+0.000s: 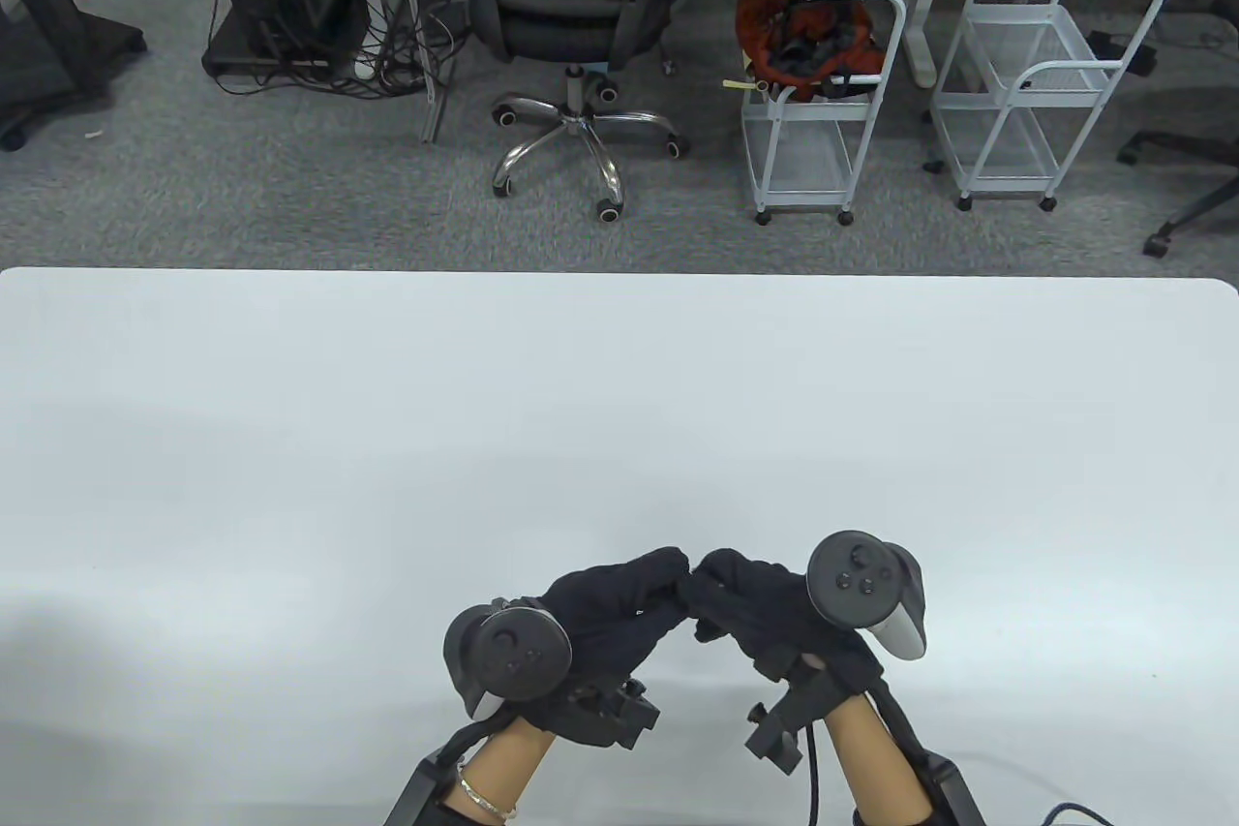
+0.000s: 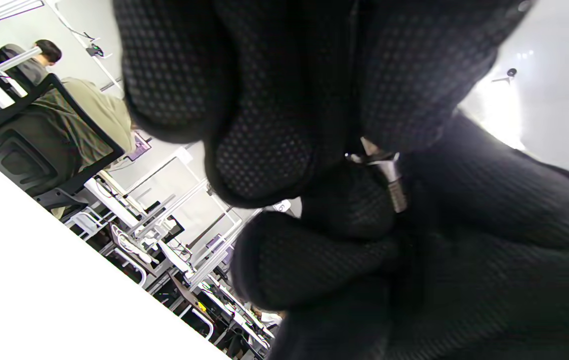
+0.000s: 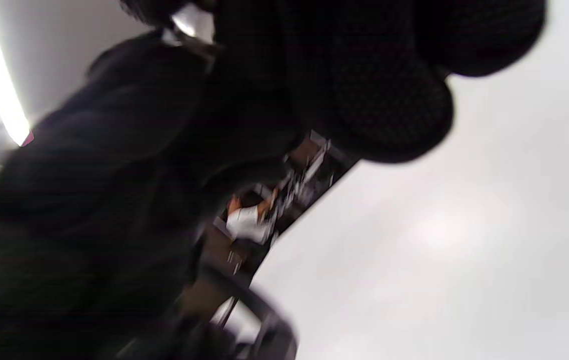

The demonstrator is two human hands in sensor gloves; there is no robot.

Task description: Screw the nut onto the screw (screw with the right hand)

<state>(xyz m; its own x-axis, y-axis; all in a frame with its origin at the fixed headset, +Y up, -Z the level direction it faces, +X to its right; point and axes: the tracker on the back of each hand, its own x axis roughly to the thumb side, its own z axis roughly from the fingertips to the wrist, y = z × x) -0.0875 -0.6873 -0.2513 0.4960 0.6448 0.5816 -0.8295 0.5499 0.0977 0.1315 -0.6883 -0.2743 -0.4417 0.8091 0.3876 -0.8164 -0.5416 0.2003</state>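
Screw (image 2: 395, 181) apparently points down-right between hands.

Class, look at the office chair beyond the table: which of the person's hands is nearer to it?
Left. The left hand lies almost straight below the office chair; the right hand sits further toward the white carts' side.

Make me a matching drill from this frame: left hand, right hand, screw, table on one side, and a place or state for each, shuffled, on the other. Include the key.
Things:
1. left hand
2. right hand
3. screw
4. table

Places or states:
A. white and broad, under both hands
B. silver threaded shaft showing between gloved fingertips in the left wrist view
C. on the table view's left side, fingertips meeting the other hand's
D. carries the tracker with the pale grip, on the table view's right side

Pairs: 1-C, 2-D, 3-B, 4-A
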